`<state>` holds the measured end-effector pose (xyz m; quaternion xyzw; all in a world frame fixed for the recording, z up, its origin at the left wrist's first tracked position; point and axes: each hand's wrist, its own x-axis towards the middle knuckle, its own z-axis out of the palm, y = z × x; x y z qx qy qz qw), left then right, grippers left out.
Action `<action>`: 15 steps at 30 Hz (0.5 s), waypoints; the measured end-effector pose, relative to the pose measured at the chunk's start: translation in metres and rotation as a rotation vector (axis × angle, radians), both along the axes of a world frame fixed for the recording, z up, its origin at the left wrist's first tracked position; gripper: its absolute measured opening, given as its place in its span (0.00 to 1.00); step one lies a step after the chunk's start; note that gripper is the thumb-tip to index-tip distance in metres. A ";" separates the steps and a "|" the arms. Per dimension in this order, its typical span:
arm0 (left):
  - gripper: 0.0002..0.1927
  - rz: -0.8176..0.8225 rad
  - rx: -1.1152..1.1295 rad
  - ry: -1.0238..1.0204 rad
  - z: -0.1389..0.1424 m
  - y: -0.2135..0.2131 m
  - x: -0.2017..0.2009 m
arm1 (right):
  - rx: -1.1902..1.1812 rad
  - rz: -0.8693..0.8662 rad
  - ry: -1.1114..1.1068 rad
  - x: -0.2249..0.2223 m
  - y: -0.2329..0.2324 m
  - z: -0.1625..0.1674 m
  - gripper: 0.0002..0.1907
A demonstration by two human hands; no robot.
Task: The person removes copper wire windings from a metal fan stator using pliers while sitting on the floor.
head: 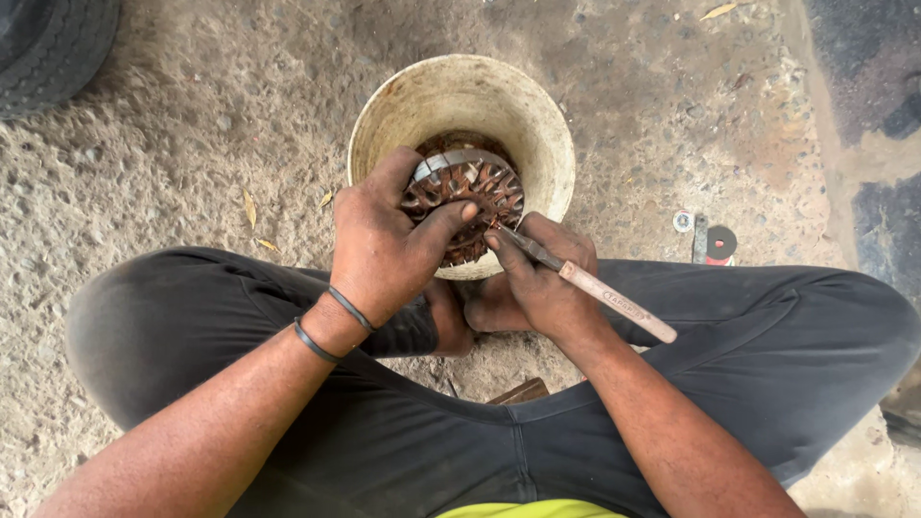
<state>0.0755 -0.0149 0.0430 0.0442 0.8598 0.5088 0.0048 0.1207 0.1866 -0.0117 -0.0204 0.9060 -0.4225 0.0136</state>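
My left hand (pixel 384 240) grips a round rusty metal part with radial slots and copper-coloured windings (pixel 472 192), holding it over the mouth of a dirty cream plastic bucket (pixel 413 96). My right hand (pixel 537 278) holds a thin tool with a wooden handle (pixel 600 290) like a pen, its metal tip touching the part's face near my left thumb. Two black bands circle my left wrist. I sit cross-legged in dark trousers, the bucket between my knees.
Rough sandy concrete ground lies all around. A black tyre (pixel 48 48) sits at the top left corner. Small items, a round white piece (pixel 682 221) and a dark disc with red (pixel 720 245), lie right of the bucket. A wooden piece (pixel 523 391) pokes out by my legs.
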 end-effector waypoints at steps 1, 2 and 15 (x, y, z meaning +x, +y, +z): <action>0.17 0.007 0.014 -0.013 0.000 0.002 0.001 | 0.022 -0.004 0.030 0.000 -0.001 -0.001 0.23; 0.16 0.013 0.030 -0.023 0.000 0.003 0.001 | 0.116 0.013 0.069 -0.002 -0.004 -0.003 0.18; 0.12 0.206 1.006 -0.213 0.000 -0.039 -0.010 | 0.213 -0.443 0.020 -0.043 0.094 -0.037 0.15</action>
